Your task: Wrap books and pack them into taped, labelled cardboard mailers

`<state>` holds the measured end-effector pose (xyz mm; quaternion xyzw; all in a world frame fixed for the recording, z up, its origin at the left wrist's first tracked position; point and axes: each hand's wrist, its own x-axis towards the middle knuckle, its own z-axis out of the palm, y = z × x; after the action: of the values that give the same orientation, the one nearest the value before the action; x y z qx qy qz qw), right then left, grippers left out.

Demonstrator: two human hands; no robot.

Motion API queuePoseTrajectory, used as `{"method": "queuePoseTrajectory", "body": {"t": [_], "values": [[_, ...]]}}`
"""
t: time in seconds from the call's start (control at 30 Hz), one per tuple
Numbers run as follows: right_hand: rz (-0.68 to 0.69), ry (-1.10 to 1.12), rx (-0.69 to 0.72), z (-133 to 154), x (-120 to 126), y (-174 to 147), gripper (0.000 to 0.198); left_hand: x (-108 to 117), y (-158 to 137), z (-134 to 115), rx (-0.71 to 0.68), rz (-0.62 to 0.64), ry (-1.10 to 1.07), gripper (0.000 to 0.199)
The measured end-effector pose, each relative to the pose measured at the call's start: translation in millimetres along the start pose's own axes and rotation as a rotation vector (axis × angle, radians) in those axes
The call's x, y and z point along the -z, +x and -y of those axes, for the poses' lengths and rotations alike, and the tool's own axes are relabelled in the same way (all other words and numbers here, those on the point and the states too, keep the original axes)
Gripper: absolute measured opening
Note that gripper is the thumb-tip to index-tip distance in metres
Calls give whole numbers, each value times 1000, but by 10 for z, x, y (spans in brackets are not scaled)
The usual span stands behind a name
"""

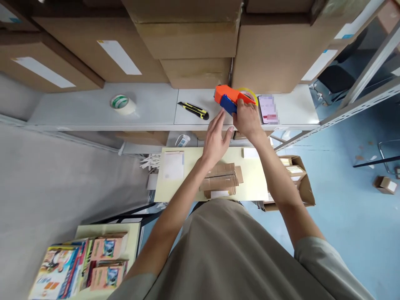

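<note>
My right hand (248,118) is wrapped round an orange and blue tape dispenser (225,95) over the grey shelf (153,104). Behind its grip shows a yellow-edged roll of tape (250,94). With fingers stretched out and apart, my left hand (217,141) is just below the dispenser's blue part; whether the fingertips touch it I cannot tell. A black and yellow box cutter (193,111) lies on the shelf to the left. Close to the right hand lies a phone (268,110) with its screen lit.
Large cardboard boxes (200,39) line the shelf's back. A tape roll (122,104) sits farther left. Below, a pale yellow table (253,179) bears a folded cardboard piece (220,181) and a paper sheet (173,165). An open carton (308,191) stands right; books (58,266) are stacked lower left.
</note>
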<state>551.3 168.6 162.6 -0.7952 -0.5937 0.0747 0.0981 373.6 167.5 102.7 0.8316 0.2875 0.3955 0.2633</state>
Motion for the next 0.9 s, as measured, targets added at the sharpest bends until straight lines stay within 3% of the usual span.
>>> {"method": "queuePoseTrajectory", "body": {"t": [0.13, 0.27, 0.33, 0.43, 0.5, 0.57, 0.63, 0.7, 0.9], "values": [[28, 17, -103, 52, -251, 268, 69, 78, -269, 71, 102, 54, -50, 65], [21, -22, -89, -29, -458, 150, 66, 161, -816, 321, 257, 83, -51, 62], [-41, -47, -52, -110, -581, -127, 68, 200, -1234, 520, 395, 63, -28, 61], [-75, -2, -44, -216, -878, -811, 71, 233, -1963, 789, 728, 15, 20, 58], [42, 86, -143, -251, -1138, -1330, 72, 228, -2403, 874, 964, -7, 8, 54], [261, 158, -256, -252, -1402, -1782, 73, 192, -2721, 889, 1141, -6, -26, 50], [475, 187, -339, -226, -1639, -2100, 73, 127, -2903, 879, 1210, -17, -48, 46], [583, 174, -384, -194, -1827, -2272, 72, 46, -2981, 862, 1194, -18, -62, 39], [524, 149, -435, -256, -2121, -2344, 68, -86, -2988, 702, 1204, -42, 33, 42]]}}
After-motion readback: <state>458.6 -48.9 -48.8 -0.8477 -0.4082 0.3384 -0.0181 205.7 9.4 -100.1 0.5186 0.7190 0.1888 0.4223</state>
